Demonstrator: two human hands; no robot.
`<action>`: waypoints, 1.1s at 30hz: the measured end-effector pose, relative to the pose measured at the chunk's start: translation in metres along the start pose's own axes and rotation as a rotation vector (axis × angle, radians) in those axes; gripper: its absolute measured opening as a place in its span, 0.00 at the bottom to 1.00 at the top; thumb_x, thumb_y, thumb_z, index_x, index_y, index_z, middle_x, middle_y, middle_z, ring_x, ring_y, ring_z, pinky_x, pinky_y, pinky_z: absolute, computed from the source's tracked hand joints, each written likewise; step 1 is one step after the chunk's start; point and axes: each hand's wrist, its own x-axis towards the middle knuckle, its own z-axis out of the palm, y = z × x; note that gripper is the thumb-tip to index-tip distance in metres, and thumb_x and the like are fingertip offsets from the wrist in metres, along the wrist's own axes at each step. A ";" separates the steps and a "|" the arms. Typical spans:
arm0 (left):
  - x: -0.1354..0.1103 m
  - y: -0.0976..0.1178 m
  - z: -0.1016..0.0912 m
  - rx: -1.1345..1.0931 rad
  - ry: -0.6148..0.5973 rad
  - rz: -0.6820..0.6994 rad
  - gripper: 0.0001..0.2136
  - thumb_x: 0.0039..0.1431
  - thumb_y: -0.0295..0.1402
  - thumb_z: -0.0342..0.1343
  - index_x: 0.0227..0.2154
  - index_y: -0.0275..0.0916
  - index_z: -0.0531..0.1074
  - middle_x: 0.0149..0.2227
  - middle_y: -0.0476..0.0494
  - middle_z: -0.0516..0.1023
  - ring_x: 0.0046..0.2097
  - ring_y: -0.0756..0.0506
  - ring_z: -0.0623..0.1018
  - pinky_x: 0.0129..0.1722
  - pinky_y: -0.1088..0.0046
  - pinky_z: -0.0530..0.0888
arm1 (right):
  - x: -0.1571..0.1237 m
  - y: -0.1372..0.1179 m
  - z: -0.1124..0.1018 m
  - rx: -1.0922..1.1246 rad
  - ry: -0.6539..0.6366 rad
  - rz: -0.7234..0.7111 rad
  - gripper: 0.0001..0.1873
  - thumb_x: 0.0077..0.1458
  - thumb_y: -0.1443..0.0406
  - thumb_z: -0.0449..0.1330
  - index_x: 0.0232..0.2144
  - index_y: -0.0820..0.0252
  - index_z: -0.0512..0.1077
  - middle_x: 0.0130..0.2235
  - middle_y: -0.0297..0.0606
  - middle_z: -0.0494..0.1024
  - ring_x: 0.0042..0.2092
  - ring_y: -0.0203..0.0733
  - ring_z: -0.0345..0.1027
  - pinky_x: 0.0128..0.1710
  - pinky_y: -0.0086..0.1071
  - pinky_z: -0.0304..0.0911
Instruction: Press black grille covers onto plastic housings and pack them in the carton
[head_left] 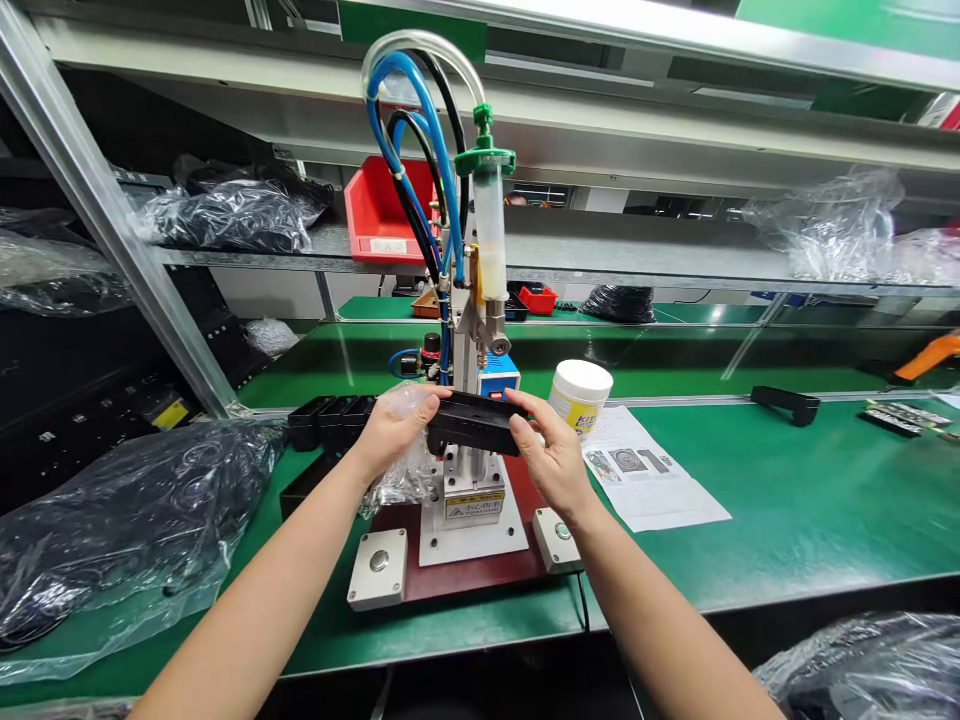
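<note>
A long black plastic housing (480, 422) is held level between both hands, in front of the post of a bench dispensing machine (491, 240) with a green-capped syringe. My left hand (399, 425) grips its left end, with the thumb on top. Clear crinkled plastic wrap (405, 470) hangs at that same hand; whether the fingers hold it I cannot tell. My right hand (551, 445) closes on the housing's right end, thumb on the near side. The machine's base plate (472, 538) lies beneath, between two white button boxes (379, 562).
Black plastic parts (330, 425) stand left of the machine, near a large bagged bundle (112, 530). To the right are a white tub (581, 392), a printed sheet (660, 490) and another black part (785, 402). A red bin (386, 220) sits on the shelf above.
</note>
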 end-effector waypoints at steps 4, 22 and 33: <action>0.002 -0.007 0.011 0.025 0.151 0.048 0.14 0.57 0.45 0.57 0.29 0.38 0.77 0.38 0.42 0.80 0.45 0.41 0.78 0.50 0.65 0.71 | 0.007 -0.002 0.020 -0.066 0.123 -0.040 0.16 0.64 0.62 0.50 0.42 0.60 0.77 0.39 0.42 0.79 0.43 0.42 0.72 0.45 0.37 0.67; -0.010 -0.021 0.003 -0.098 0.048 -0.117 0.38 0.40 0.59 0.66 0.50 0.37 0.71 0.47 0.36 0.77 0.50 0.36 0.76 0.54 0.59 0.70 | -0.011 0.021 0.013 0.254 -0.021 0.111 0.28 0.59 0.53 0.58 0.58 0.58 0.63 0.53 0.45 0.75 0.51 0.44 0.72 0.48 0.37 0.70; -0.025 0.004 -0.002 -0.180 0.081 -0.059 0.37 0.39 0.56 0.68 0.49 0.37 0.73 0.49 0.34 0.78 0.54 0.33 0.75 0.58 0.53 0.69 | 0.003 -0.013 -0.001 0.379 -0.109 0.091 0.26 0.51 0.49 0.66 0.47 0.58 0.70 0.44 0.43 0.80 0.46 0.44 0.75 0.47 0.38 0.72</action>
